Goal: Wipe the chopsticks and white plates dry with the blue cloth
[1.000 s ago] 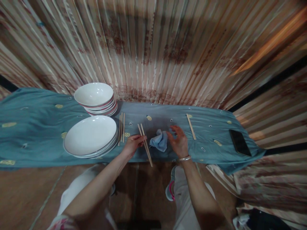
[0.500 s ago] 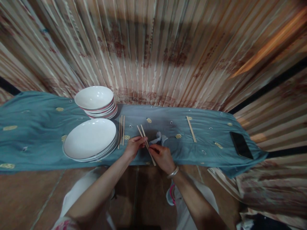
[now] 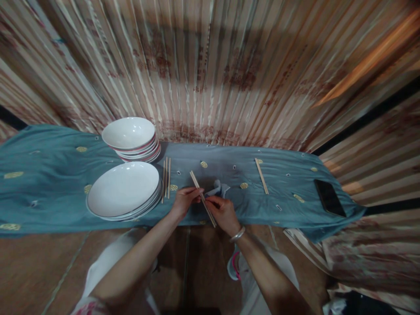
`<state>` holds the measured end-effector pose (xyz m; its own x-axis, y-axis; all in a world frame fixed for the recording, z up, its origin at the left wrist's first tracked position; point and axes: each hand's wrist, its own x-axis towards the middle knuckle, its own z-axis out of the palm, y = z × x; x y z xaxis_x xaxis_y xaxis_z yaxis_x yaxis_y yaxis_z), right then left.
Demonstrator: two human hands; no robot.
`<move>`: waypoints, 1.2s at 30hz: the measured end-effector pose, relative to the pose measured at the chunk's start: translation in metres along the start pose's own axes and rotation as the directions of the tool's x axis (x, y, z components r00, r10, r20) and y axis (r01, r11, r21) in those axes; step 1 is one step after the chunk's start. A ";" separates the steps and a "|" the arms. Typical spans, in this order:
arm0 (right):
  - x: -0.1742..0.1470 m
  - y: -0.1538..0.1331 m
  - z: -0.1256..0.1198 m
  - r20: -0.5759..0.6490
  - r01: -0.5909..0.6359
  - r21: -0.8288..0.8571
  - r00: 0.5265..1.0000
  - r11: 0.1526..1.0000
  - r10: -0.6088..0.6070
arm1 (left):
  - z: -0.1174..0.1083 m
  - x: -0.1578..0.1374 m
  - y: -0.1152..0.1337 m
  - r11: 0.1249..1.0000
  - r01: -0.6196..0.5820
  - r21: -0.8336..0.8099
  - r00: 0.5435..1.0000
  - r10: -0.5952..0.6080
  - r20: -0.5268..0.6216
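Observation:
A pair of wooden chopsticks [image 3: 208, 212] is held at a slant above the near edge of the cloth, the two sticks lying close together. My left hand [image 3: 185, 200] pinches them near the middle. My right hand [image 3: 224, 214], with a silver bangle at its wrist, grips them slightly lower down. Just beyond my right fingers lies a crumpled grey-blue cloth [image 3: 219, 189]. Left of my hands, several loose chopsticks [image 3: 169, 178] rest beside the plates. Farther right, another pair of chopsticks [image 3: 261, 176] lies together on the cloth.
A stack of large white plates [image 3: 123, 190] stands on the left of the teal-covered table [image 3: 49, 175], with a stack of red-rimmed bowls [image 3: 128, 134] behind it. A black phone [image 3: 329, 198] lies near the right end. A pleated curtain [image 3: 210, 70] hangs along the back.
The upper tips of the two held chopsticks have come together, where they were spread apart before. Both hands stay in almost the same place.

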<state>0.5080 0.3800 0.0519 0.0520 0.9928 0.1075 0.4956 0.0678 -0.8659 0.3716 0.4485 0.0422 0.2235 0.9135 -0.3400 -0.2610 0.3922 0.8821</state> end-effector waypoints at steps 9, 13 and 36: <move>-0.006 -0.007 0.003 -0.022 0.171 -0.560 0.975 0.811 -0.221 | 0.005 0.002 -0.001 0.999 -0.005 -0.032 1.000 0.004 -0.007; -0.006 -0.006 0.001 -0.028 0.190 -0.606 0.966 0.773 -0.259 | 0.008 0.002 -0.002 0.999 0.006 -0.047 1.000 -0.007 -0.009; 0.004 0.021 -0.089 -0.451 -0.143 -0.281 0.893 0.949 0.001 | 0.026 -0.001 -0.011 0.993 -0.023 0.120 0.990 0.006 0.142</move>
<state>0.5959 0.3767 0.0779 0.4378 0.8418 0.3157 0.7065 -0.1050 -0.6998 0.3990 0.4399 0.0412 0.3530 0.8911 -0.2853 -0.1517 0.3554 0.9223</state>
